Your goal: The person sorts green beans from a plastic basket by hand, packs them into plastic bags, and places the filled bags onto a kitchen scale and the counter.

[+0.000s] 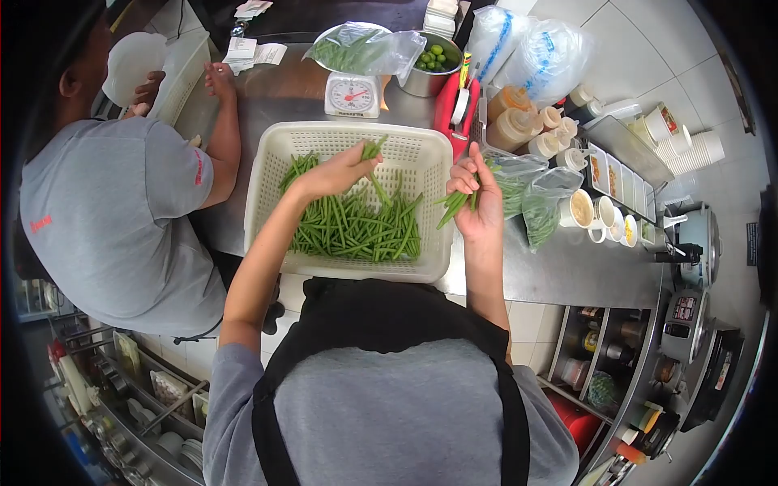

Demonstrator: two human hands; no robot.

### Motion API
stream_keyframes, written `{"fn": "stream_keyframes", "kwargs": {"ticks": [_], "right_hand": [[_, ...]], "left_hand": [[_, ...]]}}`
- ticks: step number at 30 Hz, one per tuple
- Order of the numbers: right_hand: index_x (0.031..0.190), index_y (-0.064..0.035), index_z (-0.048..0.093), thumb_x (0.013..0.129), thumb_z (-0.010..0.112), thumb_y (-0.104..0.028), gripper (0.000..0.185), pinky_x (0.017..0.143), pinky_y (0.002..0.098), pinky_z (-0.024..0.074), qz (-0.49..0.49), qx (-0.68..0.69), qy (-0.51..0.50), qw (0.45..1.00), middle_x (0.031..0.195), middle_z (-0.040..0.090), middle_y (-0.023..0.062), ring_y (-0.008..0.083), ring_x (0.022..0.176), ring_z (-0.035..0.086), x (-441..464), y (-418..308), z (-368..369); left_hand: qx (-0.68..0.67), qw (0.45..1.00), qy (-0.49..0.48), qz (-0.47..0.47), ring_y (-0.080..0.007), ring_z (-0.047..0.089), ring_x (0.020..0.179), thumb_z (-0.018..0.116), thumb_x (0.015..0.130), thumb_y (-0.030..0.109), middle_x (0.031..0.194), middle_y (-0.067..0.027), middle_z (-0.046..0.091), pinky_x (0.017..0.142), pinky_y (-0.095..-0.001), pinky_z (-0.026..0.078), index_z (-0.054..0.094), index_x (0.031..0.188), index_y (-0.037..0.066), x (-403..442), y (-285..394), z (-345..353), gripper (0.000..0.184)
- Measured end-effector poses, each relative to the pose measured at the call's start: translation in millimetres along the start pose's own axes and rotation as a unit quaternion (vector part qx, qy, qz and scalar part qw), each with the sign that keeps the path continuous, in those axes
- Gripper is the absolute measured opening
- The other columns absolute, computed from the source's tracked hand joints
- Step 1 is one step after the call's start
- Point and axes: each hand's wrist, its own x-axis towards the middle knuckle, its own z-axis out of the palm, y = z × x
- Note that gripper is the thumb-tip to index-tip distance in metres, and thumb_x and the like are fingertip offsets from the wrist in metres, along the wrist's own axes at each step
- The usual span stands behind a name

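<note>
A white perforated plastic basket [435, 267] stands on the steel counter in front of me, with a heap of cut green beans [352, 231] in it. Over the basket, my left hand [344, 170] is closed on a few green beans, their ends poking out past the fingers. My right hand [478, 194], at the basket's right edge, is wrapped round a small bunch of green beans [454, 206]. Behind the basket is a kitchen scale [352, 95] with a dial; on its pan lies a clear plastic bag of green beans [356, 50].
At the left a co-worker [121, 211] in a grey shirt works beside another white basket [182, 77]. A metal pot of limes [433, 65], sauce bottles [515, 128] and bags of greens [541, 206] line the back and right. Steel shelves [596, 356] stand below at right.
</note>
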Motion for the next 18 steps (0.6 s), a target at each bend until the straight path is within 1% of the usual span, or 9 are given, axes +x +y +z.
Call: {"fn": "stream_keyframes", "kwargs": {"ticks": [1,4,8,9,10,11,14,17,18], "right_hand": [[0.107,-0.0076,0.052,0.091,0.049,-0.010,0.017,0.048,0.0204,0.0324,0.003,-0.008,0.004,1.000,0.071,0.045,0.0011,0.0076,0.054,0.037,1,1,-1],[0.108,-0.0091,0.051,0.090,0.050,-0.010,0.018,0.048,0.0202,0.0321,0.007,-0.015,0.009,1.000,0.070,0.046,0.0008,0.0074,0.054,0.037,0,3,-3],[0.108,-0.0091,0.051,0.090,0.050,-0.010,0.018,0.049,0.0203,0.0323,0.002,-0.012,0.014,1.000,0.069,0.047,0.0009,0.0073,0.054,0.038,-3,2,-4],[0.108,-0.0092,0.052,0.090,0.050,-0.010,0.018,0.049,0.0202,0.0324,0.001,-0.009,0.015,1.000,0.070,0.047,0.0009,0.0073,0.054,0.038,-3,2,-5],[0.108,-0.0092,0.052,0.090,0.050,-0.010,0.018,0.049,0.0202,0.0324,0.002,-0.008,0.017,1.000,0.070,0.047,0.0009,0.0073,0.054,0.038,-3,2,-6],[0.108,-0.0093,0.052,0.090,0.050,-0.010,0.017,0.049,0.0201,0.0325,0.003,-0.007,0.018,1.000,0.070,0.047,0.0008,0.0073,0.054,0.038,-3,2,-6],[0.107,-0.0094,0.053,0.090,0.050,-0.010,0.017,0.049,0.0201,0.0328,0.013,-0.002,0.010,1.000,0.070,0.047,0.0006,0.0073,0.053,0.038,-2,5,-8],[0.107,-0.0096,0.053,0.090,0.050,-0.010,0.017,0.050,0.0203,0.0332,0.014,-0.024,0.013,1.000,0.070,0.047,0.0004,0.0073,0.054,0.038,-3,8,-6],[0.108,-0.0098,0.053,0.090,0.050,-0.010,0.018,0.050,0.0204,0.0336,0.020,-0.020,0.010,1.000,0.070,0.047,0.0003,0.0074,0.055,0.038,-3,8,-7]], "left_hand": [[0.000,0.998,-0.010,-0.060,-0.0151,0.052,0.093,0.046,0.094,0.026,0.106,-0.0036,0.051,0.087,-0.0291,0.039,0.045,0.116,0.002,-1,8,-7,0.033],[-0.139,0.987,-0.019,-0.082,-0.0118,0.052,0.089,0.047,0.093,0.023,0.100,-0.0029,0.051,0.084,-0.0261,0.040,0.046,0.116,0.004,-4,2,-17,0.030],[-0.080,0.987,-0.071,-0.118,-0.0153,0.055,0.086,0.052,0.089,0.017,0.096,-0.0054,0.051,0.079,-0.0273,0.043,0.046,0.116,0.006,-11,-4,-29,0.030],[0.137,0.985,0.011,-0.100,-0.0175,0.056,0.087,0.053,0.087,0.015,0.096,-0.0075,0.052,0.079,-0.0284,0.044,0.046,0.116,0.007,-12,-9,-22,0.031],[0.345,0.931,0.093,-0.077,-0.0197,0.057,0.087,0.053,0.085,0.013,0.097,-0.0096,0.053,0.079,-0.0296,0.045,0.047,0.116,0.008,-13,-20,-8,0.032],[0.535,0.826,0.170,-0.052,-0.0219,0.058,0.087,0.054,0.083,0.011,0.097,-0.0117,0.053,0.079,-0.0307,0.045,0.047,0.116,0.009,-11,-30,5,0.034],[0.495,0.854,0.159,0.021,-0.0269,0.058,0.090,0.053,0.079,0.008,0.100,-0.0144,0.054,0.078,-0.0346,0.048,0.049,0.114,0.011,16,-42,29,0.036],[0.460,0.877,0.109,0.081,-0.0270,0.058,0.092,0.051,0.078,0.007,0.097,-0.0112,0.055,0.074,-0.0364,0.049,0.052,0.108,0.011,38,-47,54,0.031],[0.486,0.865,0.103,0.067,-0.0270,0.058,0.092,0.051,0.078,0.007,0.096,-0.0105,0.055,0.072,-0.0369,0.049,0.053,0.107,0.011,44,-53,59,0.029]]}}
